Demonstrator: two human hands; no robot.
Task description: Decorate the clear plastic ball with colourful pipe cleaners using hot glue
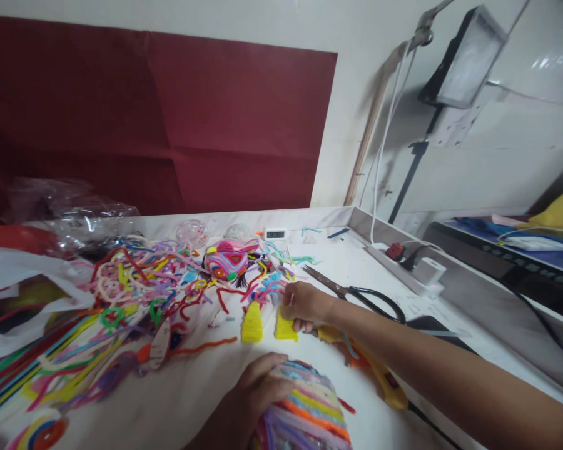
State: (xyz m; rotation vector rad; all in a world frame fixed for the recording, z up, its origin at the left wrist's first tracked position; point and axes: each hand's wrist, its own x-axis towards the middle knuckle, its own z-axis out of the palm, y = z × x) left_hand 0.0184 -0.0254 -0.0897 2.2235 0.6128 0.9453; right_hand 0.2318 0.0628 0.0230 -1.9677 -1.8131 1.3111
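Observation:
My left hand (265, 384) is wrapped over the top of a rounded object covered in bands of coloured pipe cleaners (314, 400), at the bottom of the view. My right hand (304, 303) reaches in from the right, its fingers closed on the top of a yellow fuzzy piece (286, 328). A matching yellow piece (252, 325) lies flat just to the left, untouched. Black-handled scissors (351, 292) rest beyond my right forearm. Partly under that forearm lies a yellow-and-orange glue gun (389, 381) with a black cord.
A tangle of pipe cleaners (141, 269) spreads over the left, with a colourful decorated ball (228, 261) beside it. Clear plastic bags (75, 212) lie behind. A small digital display (275, 234) stands at the back. A power strip (408, 272) runs along the raised right edge.

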